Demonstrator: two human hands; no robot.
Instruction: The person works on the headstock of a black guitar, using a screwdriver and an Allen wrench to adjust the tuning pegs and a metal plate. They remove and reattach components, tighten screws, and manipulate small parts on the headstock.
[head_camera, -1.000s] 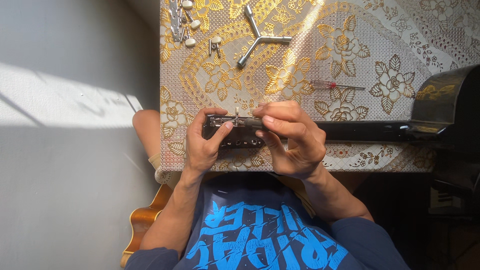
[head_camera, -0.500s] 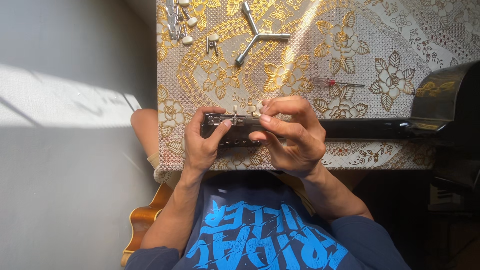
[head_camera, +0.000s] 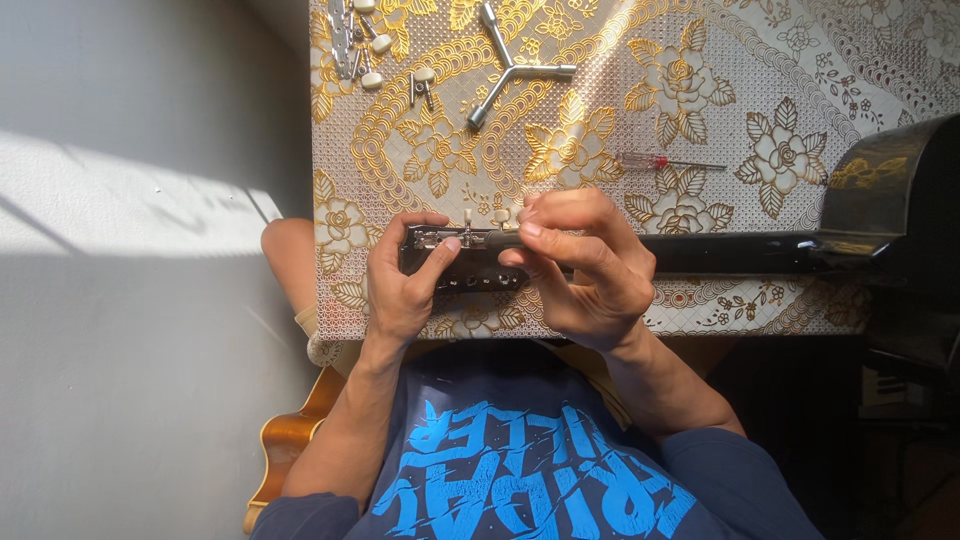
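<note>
- While the right hand (head_camera: 585, 270) has barely shifted since earlier, its fingertips stay pinched on a peg atop the glossy black guitar headstock (head_camera: 455, 262)
- Left hand (head_camera: 405, 280) clamps headstock's end, near the gold floral tablecloth (head_camera: 700, 60)'s front edge
- Metal Y-shaped wrench (head_camera: 510, 68) & red-handled screwdriver (head_camera: 665, 161) lie farther back, untouched

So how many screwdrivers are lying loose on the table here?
1: a thin red-handled screwdriver on the gold floral tablecloth, beyond the right hand. Others may be hidden under the hands.
</note>
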